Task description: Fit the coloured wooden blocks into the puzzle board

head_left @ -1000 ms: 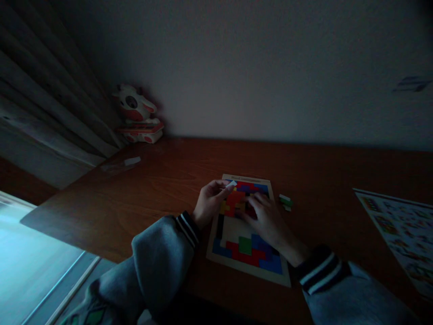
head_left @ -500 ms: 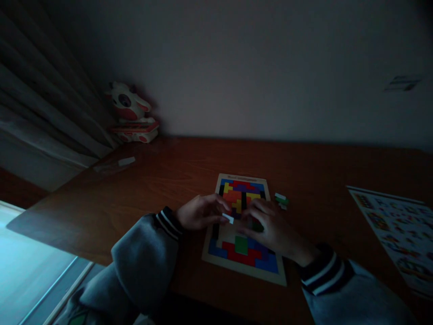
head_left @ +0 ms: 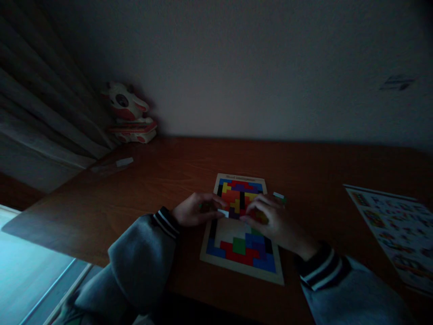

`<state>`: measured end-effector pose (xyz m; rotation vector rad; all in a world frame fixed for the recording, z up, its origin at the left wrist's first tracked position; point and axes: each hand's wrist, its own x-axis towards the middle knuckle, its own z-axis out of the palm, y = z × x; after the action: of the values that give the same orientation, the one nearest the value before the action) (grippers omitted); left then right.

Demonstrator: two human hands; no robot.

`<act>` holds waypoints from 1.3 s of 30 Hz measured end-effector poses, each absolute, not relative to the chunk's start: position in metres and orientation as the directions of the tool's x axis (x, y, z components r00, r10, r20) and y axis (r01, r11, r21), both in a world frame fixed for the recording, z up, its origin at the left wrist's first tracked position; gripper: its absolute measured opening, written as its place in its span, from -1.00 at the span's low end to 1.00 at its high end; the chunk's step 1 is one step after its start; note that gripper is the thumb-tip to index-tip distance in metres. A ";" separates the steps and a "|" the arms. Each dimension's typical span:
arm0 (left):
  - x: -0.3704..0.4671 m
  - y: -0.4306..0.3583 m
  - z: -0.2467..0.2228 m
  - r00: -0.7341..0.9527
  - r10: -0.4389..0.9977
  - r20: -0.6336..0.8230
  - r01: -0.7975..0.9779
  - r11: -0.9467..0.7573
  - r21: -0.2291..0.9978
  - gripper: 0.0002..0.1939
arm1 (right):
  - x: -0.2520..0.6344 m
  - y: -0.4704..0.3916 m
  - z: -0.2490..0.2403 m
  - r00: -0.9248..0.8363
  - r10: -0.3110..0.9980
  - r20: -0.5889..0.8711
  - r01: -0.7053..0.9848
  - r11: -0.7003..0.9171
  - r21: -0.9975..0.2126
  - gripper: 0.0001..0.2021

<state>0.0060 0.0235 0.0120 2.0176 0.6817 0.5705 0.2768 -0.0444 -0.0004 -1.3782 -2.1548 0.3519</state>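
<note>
Both hands have drawn nearer over the puzzle board (head_left: 242, 266): left hand (head_left: 196, 210) pinches a white piece (head_left: 223, 212), right hand (head_left: 275, 221) fingers clamp a green piece (head_left: 259, 217); fitting next needs alignment.

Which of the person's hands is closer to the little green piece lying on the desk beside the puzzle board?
The right hand: the green piece lies just beyond its knuckles, off the puzzle board. The left hand is across the board, at its opposite edge.

Bare desk (head_left: 176, 176) left of the puzzle board (head_left: 207, 253) looks open; green pieces (head_left: 279, 197) crowd its right.
</note>
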 end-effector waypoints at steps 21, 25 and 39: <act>0.011 0.036 0.007 0.448 0.889 0.096 0.071 -0.142 0.987 -0.73 | 0.355 -0.026 -0.011 -0.038 0.929 0.367 0.864 0.215 -0.456 -0.70; 0.011 0.037 0.006 0.456 0.884 0.102 0.093 -0.161 0.983 -0.72 | 0.356 -0.027 -0.007 -0.031 0.924 0.380 0.869 0.212 -0.446 -0.67; 0.018 0.040 0.000 0.388 0.912 0.134 0.084 -0.180 0.980 -0.70 | 0.248 -0.054 0.002 -0.452 0.760 0.467 0.646 0.640 -0.415 -0.76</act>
<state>0.0176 0.0404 -0.0001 1.5727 0.9134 0.9653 0.2484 -0.0537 0.0023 -1.0907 -2.2285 0.2335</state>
